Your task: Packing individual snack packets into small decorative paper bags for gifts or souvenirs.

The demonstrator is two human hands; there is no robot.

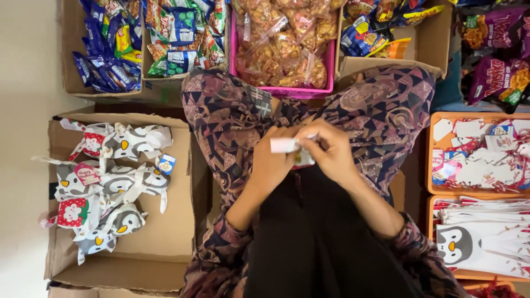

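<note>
Frame centre: left hand [270,160] and right hand [331,152] fingers pinched on small white tag [284,144]. Advice: firm pinch, edges aligned, above lap.

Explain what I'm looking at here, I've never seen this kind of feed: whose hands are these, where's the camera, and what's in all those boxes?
There is one picture, taken by a camera worn on a person's head and looking straight down at their lap. There is no machine. The left hand and right hand meet over the patterned trousers and pinch a small white paper tag between them. To the person's left, a flat cardboard box holds filled penguin-print gift bags. Ahead stand cartons of wrapped snacks and a pink crate of clear bags of fried snacks. To the right, orange trays hold loose tags with ribbons and a stack of flat penguin-print bags.
</note>
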